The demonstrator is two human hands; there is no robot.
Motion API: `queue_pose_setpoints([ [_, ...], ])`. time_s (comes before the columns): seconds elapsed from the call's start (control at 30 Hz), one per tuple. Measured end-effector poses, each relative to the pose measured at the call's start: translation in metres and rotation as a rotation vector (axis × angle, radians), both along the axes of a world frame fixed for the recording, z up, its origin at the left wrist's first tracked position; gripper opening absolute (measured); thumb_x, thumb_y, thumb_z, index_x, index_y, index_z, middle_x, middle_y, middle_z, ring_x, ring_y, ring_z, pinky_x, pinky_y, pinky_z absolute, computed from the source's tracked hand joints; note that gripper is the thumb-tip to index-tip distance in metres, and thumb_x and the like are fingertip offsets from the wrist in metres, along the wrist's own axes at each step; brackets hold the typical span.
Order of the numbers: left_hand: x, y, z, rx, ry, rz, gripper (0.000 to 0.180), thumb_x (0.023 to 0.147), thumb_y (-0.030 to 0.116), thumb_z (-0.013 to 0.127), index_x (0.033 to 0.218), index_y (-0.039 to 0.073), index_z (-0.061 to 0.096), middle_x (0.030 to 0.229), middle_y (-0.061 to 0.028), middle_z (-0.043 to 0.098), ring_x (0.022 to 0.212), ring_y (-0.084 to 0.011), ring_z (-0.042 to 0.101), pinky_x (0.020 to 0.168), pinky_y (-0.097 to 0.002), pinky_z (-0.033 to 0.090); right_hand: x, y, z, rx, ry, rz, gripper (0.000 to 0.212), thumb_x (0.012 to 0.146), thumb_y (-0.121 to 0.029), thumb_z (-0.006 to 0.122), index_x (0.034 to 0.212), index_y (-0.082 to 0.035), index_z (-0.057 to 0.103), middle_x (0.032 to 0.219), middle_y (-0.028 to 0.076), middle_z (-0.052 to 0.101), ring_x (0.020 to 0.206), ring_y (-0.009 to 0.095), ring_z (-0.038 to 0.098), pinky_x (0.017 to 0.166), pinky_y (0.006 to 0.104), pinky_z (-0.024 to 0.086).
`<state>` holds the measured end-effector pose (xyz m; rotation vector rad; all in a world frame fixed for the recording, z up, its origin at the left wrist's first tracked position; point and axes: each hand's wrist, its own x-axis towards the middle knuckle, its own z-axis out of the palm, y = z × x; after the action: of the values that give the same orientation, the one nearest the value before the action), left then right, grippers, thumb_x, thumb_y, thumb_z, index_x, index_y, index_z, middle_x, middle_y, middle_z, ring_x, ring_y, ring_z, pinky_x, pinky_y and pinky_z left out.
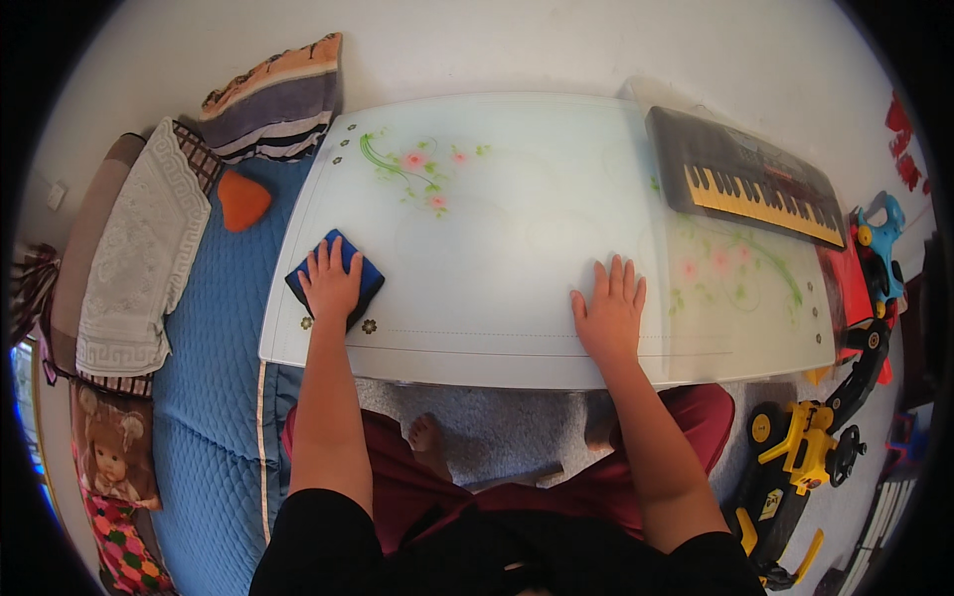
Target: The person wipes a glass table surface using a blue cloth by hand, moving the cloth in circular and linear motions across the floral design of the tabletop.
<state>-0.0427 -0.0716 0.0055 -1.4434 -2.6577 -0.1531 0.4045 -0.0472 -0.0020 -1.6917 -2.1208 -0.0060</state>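
Beneath my left hand [331,283] lies a folded blue cloth [336,246] with dark edges, near the left end of a white glass-topped table [517,228]. The fingers of that hand are stretched out and press flat on the cloth, without wrapping round it. My right hand [609,313] rests flat on the bare tabletop, right of the middle and close to the front edge, its fingers spread. Pink flowers with green stems decorate the table's surface. The part of the cloth under my palm is hidden.
An electronic keyboard [760,179] sits on the table's back right. Left of the table is a blue quilted sofa [214,338] with an orange cushion [243,201] and a striped pillow [278,99]. A yellow-and-black ride-on toy [800,447] stands at the right on the floor.
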Motion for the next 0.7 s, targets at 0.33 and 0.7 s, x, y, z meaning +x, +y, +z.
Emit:
queue_pose_setpoints([
  [0.33, 0.026, 0.020, -0.008, 0.019, 0.049, 0.005, 0.069, 0.102, 0.059, 0.039, 0.159, 0.021, 0.037, 0.165, -0.0084, 0.034, 0.152, -0.0386, 0.027, 0.120, -0.0654, 0.015, -0.005, -0.001, 0.000, 0.025, -0.038, 0.007, 0.062, 0.097, -0.036, 0.060, 0.143, 0.003, 0.046, 0.155, 0.030, 0.038, 0.148, 0.047, 0.027, 0.122, 0.0624, 0.014],
  [0.7, 0.248, 0.017, -0.012, 0.174, -0.032, -0.533, 0.068, 0.099, 0.053, 0.047, 0.155, 0.014, 0.044, 0.163, -0.0118, 0.037, 0.152, -0.0406, 0.025, 0.121, -0.0668, 0.009, -0.006, 0.002, -0.004, 0.018, -0.009, -0.013, 0.057, 0.100, -0.036, 0.057, 0.142, 0.001, 0.048, 0.156, 0.027, 0.039, 0.149, 0.045, 0.027, 0.122, 0.0607, 0.014],
])
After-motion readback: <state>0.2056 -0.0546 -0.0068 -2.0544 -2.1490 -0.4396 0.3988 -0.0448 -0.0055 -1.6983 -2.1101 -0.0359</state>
